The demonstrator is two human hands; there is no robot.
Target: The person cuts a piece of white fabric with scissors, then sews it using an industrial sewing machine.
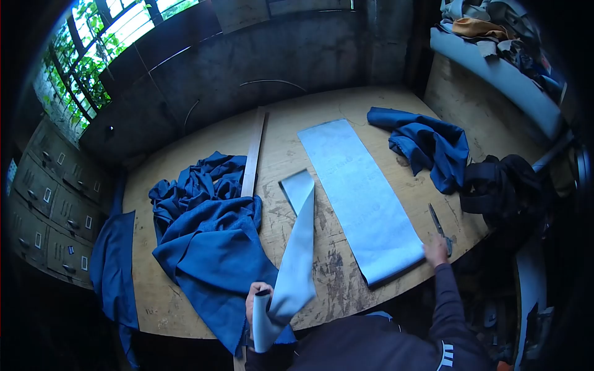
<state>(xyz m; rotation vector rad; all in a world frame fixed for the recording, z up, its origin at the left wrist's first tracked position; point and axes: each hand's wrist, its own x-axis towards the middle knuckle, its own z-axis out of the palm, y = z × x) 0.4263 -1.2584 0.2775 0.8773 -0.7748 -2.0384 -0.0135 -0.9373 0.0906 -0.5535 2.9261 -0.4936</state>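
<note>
My left hand (252,298) is closed around the rolled end of a long pale blue strip (296,253), close to the table's front edge. From there the strip runs up the tabletop, with its far end folded over. My right hand (437,251) is at the near right corner of a wide pale sheet (365,195), overlapping the handles of a pair of scissors (435,217). The scissors' blades point away from me; I cannot tell whether these fingers grip them. Crumpled dark blue cloth (213,241) lies by my left hand, its lower part hanging toward the front edge.
A wooden ruler-like strip (253,154) lies beyond the blue cloth. More blue cloth (427,142) and a black bundle (501,188) sit on the right. Another blue piece (114,266) drapes over the left edge, by metal lockers (55,198). Fabric scraps (482,28) are piled at upper right.
</note>
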